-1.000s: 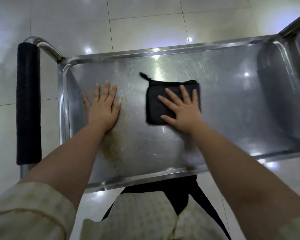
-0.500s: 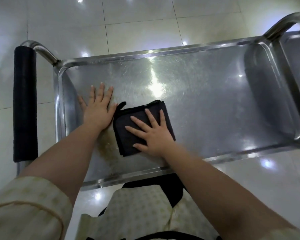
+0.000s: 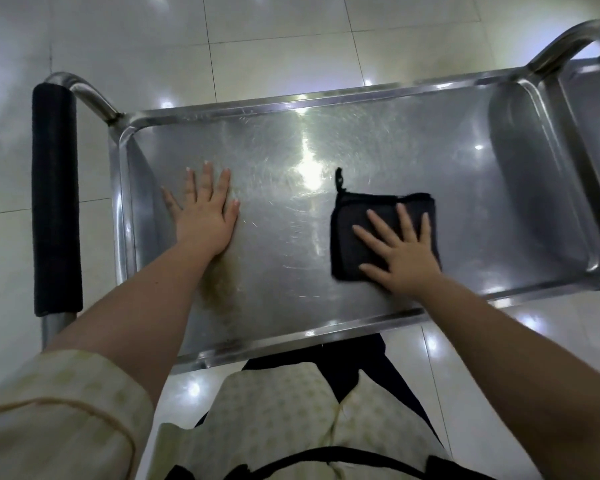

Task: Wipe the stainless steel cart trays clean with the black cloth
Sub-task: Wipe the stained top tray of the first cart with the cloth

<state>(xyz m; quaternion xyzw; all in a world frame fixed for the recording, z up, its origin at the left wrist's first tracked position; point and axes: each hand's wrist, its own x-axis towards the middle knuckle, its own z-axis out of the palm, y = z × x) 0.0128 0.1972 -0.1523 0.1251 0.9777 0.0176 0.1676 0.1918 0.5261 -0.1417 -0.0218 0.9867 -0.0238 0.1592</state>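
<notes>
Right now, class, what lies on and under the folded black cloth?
On the folded black cloth, the right hand lies flat, fingers spread. Underneath is the stainless steel cart tray; that patch is hidden.

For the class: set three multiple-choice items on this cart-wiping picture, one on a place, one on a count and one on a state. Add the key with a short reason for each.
1. Where does the cloth lie?
A. on the floor
B. on the tray, right of its middle
C. draped over the tray's rim

2. How many hands touch the cloth?
A. none
B. one
C. two

3. How is the left hand?
A. flat on the tray, fingers straight
B. clenched in a fist
C. pinching the cloth

Key:
1 B, since the cloth lies folded on the steel, well inside the rim.
2 B, since only the right hand presses on it.
3 A, since its palm is down on bare steel, apart from the cloth.
</notes>
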